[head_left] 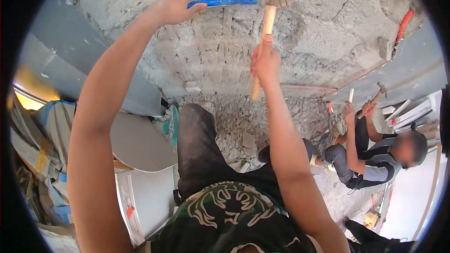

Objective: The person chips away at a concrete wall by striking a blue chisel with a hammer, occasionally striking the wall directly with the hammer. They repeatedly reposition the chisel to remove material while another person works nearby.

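My left hand [176,9] is wrapped round one end of a blue chisel [229,1], held nearly level in front of the rough, chipped wall [328,33]. The fingers and palm hide the chisel's left end. In my right hand [268,63] is a hammer [269,21] with a pale wooden handle, gripped around its middle and held upright. Its worn metal head is right at the chisel's free right end.
Broken rubble [234,126] covers the floor below the wall. At the right a crouching person [375,159] holds a hammer [372,100] and a wooden-handled piece [351,95]. A red pipe [404,26] sticks out at upper right. Crumpled sheeting [47,159] lies at the left.
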`<state>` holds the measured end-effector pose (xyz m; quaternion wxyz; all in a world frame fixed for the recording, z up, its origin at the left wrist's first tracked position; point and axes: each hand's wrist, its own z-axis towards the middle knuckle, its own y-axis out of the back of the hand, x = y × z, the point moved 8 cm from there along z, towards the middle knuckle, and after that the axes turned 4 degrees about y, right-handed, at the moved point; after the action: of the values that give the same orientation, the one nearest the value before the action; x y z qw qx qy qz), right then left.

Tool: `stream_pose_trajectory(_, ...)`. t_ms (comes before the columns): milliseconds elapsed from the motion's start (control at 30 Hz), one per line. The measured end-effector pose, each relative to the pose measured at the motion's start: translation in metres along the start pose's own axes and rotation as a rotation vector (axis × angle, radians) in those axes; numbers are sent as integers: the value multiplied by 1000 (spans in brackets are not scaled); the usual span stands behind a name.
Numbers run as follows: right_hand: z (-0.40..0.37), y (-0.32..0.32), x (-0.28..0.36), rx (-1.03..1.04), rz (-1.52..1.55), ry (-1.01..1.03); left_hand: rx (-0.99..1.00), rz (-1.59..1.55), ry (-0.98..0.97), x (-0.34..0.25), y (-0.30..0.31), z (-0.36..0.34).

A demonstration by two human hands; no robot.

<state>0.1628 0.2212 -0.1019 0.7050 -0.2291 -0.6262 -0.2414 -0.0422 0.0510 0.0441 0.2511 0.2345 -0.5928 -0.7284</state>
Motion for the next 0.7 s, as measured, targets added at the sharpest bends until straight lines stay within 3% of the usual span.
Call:
stream_pose_trajectory(100,-14,14,34,-85,41,3,24,60,69,6,0,4)
stream_pose_trajectory(167,-28,17,61,-165,428,372,13,29,4,9,-9,8)
stream_pose_trajectory(200,-28,11,55,-167,428,364,21,29,5,9,-11,6)
stream_pose_trajectory(267,-25,6,57,-163,640,576,87,25,73,9,-6,7)
stream_pose_trajectory(300,-21,8,52,-162,641,587,77,26,70,6,-1,6)
stream_pose_trajectory(367,-5,-10,-1,17,68,-95,41,56,37,-3,6,0)
stream_pose_trajectory(500,-16,11,36,-81,70,-65,23,29,31,-5,10,1)
stream_pose_trajectory(567,-27,18,64,-156,370,316,85,-39,-1,6,-7,8)
stream_pose_trajectory(600,-30,14,59,-162,372,302,100,-38,-2,5,-10,4)
stream_pose_trajectory(700,-25,14,64,-199,440,506,72,38,17,-2,4,7)
